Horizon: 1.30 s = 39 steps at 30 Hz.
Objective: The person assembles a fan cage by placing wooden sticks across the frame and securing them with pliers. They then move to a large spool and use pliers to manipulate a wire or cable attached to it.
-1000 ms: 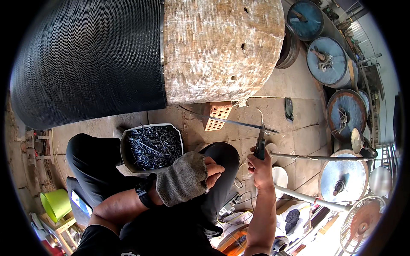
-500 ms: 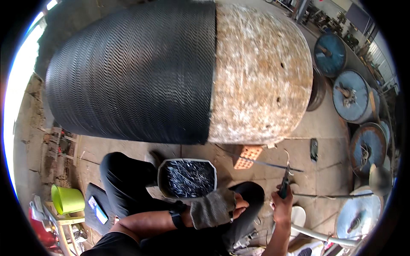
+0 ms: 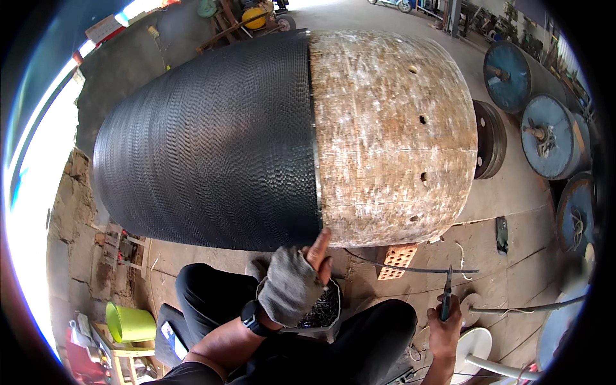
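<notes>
A large drum lies across the view. Black ridged strip windings (image 3: 218, 141) cover its left part, and its right part is bare, mottled wood (image 3: 391, 128). My left hand (image 3: 298, 276), in a grey glove with bare fingertips, reaches up to the lower end of the border between them. Its index finger is stretched out at the drum's surface, thumb apart. My right hand (image 3: 444, 327) is wrapped round dark-handled pliers (image 3: 446, 298), their jaws at a thin black strip (image 3: 414, 270) that runs left toward the drum's underside. Below my left hand, partly hidden, stands a tub (image 3: 324, 311) of small dark metal pieces.
A perforated orange brick (image 3: 396, 262) sits under the drum. Several blue-ended rollers (image 3: 545, 136) line the right side. A lime-green bucket (image 3: 130, 322) stands on a wooden stool at lower left, near a phone (image 3: 173, 340). A dark object (image 3: 502, 235) lies on the floor.
My left hand has risen from my lap to the drum, its index finger now extended. My right hand still grips the pliers at the strip. The whole view has shifted.
</notes>
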Each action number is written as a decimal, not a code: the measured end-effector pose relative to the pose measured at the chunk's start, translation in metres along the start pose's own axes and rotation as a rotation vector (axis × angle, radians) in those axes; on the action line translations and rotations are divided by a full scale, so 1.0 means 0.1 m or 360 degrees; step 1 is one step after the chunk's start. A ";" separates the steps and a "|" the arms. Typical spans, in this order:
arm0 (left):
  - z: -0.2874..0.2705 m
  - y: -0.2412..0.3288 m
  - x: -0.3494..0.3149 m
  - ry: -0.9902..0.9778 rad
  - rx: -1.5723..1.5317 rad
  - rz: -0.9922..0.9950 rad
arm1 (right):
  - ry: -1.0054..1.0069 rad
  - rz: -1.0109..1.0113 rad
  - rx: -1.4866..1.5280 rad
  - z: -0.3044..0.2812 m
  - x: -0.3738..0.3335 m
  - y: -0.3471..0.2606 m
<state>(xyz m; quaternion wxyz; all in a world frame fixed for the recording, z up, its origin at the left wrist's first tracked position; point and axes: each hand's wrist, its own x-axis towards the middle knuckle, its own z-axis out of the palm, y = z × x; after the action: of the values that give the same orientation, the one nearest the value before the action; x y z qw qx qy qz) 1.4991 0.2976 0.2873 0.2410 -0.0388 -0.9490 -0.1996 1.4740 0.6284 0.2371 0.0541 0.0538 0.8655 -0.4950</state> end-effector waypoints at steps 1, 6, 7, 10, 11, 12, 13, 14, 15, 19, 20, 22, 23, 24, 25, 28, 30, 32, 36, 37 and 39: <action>-0.01 -0.02 0.03 -0.0032 -0.0023 -0.0058 | 0.0008 0.0006 -0.0029 0.00 0.00 -0.01; 0.01 -0.06 0.13 -0.0021 0.0177 -0.0043 | 0.0012 0.0055 -0.0069 0.00 0.00 -0.03; 0.02 -0.07 0.15 -0.0024 0.0174 -0.0043 | 0.0016 0.0060 -0.0063 0.00 0.01 -0.03; 0.06 -0.08 0.18 -0.0028 0.0166 -0.0064 | 0.0024 0.0004 -0.0061 0.00 0.03 -0.02; 0.07 -0.07 0.19 -0.0026 0.0167 -0.0083 | 0.0019 0.0021 -0.0039 0.00 0.03 -0.01; 0.08 -0.07 0.19 -0.0025 0.0169 -0.0102 | 0.0013 0.0039 -0.0018 0.00 0.03 -0.01; 0.08 -0.07 0.20 -0.0013 0.0200 -0.0095 | 0.0007 0.0059 0.0005 0.00 0.03 -0.01; 0.09 -0.06 0.20 0.0000 0.0231 -0.0087 | -0.0003 0.0073 0.0007 -0.01 0.03 -0.01; 0.09 -0.06 0.20 0.0015 0.0261 -0.0080 | -0.0012 0.0086 0.0009 -0.01 0.03 -0.01; 0.11 -0.07 0.19 0.0003 0.0288 -0.0086 | -0.0008 0.0059 0.0029 -0.02 0.01 0.01; 0.11 -0.07 0.19 0.0005 0.0290 -0.0082 | -0.0004 0.0073 0.0027 -0.02 0.01 0.02; 0.12 -0.08 0.19 0.0013 0.0302 -0.0081 | -0.0008 0.0081 0.0039 -0.01 0.01 0.04; 0.13 -0.08 0.19 0.0019 0.0310 -0.0085 | 0.0002 0.0070 0.0043 -0.01 0.02 0.05; 0.13 -0.09 0.18 0.0024 0.0333 -0.0091 | 0.0009 0.0059 0.0045 0.00 0.02 0.06; 0.13 -0.09 0.18 0.0013 0.0337 -0.0095 | 0.0017 0.0076 0.0013 0.00 0.03 0.07; 0.11 -0.09 0.16 -0.0003 0.0379 -0.0087 | -0.0021 0.0196 0.0142 -0.01 0.03 0.10; 0.09 -0.10 0.16 -0.0006 0.0398 -0.0050 | -0.0020 0.0093 0.0124 -0.02 0.03 0.10; 0.07 -0.10 0.16 -0.0027 0.0382 -0.0052 | -0.0020 0.0077 0.0100 -0.03 0.01 0.10; 0.07 -0.10 0.16 -0.0027 0.0450 -0.0006 | -0.0022 0.0111 0.0084 -0.01 0.00 0.09; 0.07 -0.10 0.16 -0.0019 0.0466 -0.0004 | -0.0019 0.0094 0.0070 -0.01 -0.01 0.09; 0.09 -0.11 0.17 0.0005 0.0474 0.0013 | -0.0003 0.0100 0.0054 0.00 -0.01 0.08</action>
<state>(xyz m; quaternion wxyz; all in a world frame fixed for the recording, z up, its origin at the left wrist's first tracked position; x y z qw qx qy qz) 1.4786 0.2901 0.2843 0.2463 -0.0062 -0.9676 -0.0557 1.4763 0.6324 0.2302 0.0695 0.0814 0.8548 -0.5078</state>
